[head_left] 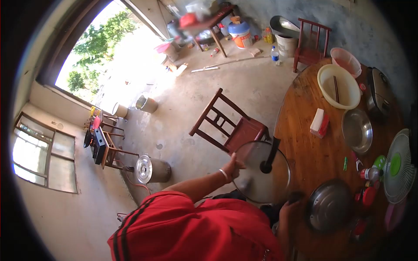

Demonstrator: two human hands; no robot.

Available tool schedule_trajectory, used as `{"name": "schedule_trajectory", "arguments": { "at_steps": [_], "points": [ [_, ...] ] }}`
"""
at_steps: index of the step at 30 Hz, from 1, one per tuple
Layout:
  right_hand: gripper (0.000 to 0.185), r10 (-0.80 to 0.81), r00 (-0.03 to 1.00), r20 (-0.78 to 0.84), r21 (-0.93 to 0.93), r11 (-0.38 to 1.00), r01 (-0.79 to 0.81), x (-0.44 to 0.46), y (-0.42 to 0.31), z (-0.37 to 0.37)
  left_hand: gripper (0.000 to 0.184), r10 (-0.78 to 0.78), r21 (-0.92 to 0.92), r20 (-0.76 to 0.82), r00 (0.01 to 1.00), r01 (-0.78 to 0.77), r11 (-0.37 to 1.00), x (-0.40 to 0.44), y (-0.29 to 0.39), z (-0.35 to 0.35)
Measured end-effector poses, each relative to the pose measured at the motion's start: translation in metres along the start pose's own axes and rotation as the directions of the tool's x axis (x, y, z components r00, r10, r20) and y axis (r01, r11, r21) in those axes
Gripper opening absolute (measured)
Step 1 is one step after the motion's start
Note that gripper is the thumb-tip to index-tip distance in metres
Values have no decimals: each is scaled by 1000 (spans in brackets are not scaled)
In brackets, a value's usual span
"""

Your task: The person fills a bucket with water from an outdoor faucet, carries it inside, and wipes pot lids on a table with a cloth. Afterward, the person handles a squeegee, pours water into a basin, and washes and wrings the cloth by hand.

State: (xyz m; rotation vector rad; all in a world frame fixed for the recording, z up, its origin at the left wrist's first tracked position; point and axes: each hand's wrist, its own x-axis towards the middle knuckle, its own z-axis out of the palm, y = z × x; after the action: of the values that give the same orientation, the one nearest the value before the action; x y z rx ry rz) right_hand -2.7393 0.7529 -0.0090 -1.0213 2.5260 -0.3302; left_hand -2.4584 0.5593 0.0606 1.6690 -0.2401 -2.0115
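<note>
Evidently, your left hand (232,169) pinches the glass lid (251,188) at its rim, presumably keeping fingers off the tall black handle (272,154). Your right hand (285,213) is dim at the table's edge; its grip cannot be told. The lid overlaps chair (244,133) and wooden table (300,154) in view, clearance unclear; bare wood separates it from the metal lid (329,206).

Lid (252,187), centre: clear, glossy, looks like glass. Table (300,152), right: wood, visible grain, slight sheen. Basin (326,85), upper right: smooth cream plastic. Bowl (357,130) below it: shiny metal. Shirt (183,226), bottom: red cloth.
</note>
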Motion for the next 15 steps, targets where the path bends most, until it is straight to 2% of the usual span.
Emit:
{"name": "schedule_trajectory", "arguments": {
  "at_steps": [2, 3, 4, 5, 6, 7, 9, 10, 12, 13, 14, 15],
  "points": [
    [61, 25, 998, -57, -43, 999, -27, 52, -31, -11, 63, -2, -75, -14, 1000, 1, 997, -10, 15, -38],
    [58, -44, 957, -287, -121, 993, 10, 82, -18, 23, 63, 16, -77, -18, 1000, -17, 997, -20, 22, -51],
    [57, 72, 978, -194, -118, 988, -96, 98, -42, 7, 63, 31, -66, -55, 998, -35, 997, -33, 29, -63],
    [58, 36, 967, -254, -156, 985, -78, 112, -58, -4, 63, 40, -56, -94, 995, -46, 997, -40, 34, -76],
    [63, 98, 990, -99, -75, 992, -106, 127, -76, -17, 63, 43, -62, -104, 994, -49, 997, -41, 37, -90],
    [63, 86, 992, -90, -79, 993, -93, 131, -104, -29, 63, 53, -94, -130, 990, -65, 993, -42, 37, -103],
    [67, 108, 989, -101, 31, 994, -106, 125, -155, -33, 63, 64, -154, -184, 981, -93, 984, -47, 34, -129],
    [75, 8, 997, -83, 30, 1000, -6, 124, -155, -16, 63, 71, -177, -171, 983, -102, 979, -46, 33, -140],
    [82, -331, 939, -93, -124, 940, 319, 125, -131, 24, 63, 98, -204, -161, 982, -130, 970, -39, 32, -153],
    [84, -418, 906, -70, -71, 908, 413, 120, -119, 40, 63, 91, -192, -141, 986, -118, 974, -35, 29, -156],
    [73, -473, 881, 11, -97, 876, 472, 100, -122, 22, 63, 67, -181, -145, 987, -93, 979, -31, 31, -154],
    [75, -508, 858, 68, -29, 859, 511, 83, -113, 15, 63, 90, -175, -95, 991, -105, 979, -27, 31, -153]
  ]
}}
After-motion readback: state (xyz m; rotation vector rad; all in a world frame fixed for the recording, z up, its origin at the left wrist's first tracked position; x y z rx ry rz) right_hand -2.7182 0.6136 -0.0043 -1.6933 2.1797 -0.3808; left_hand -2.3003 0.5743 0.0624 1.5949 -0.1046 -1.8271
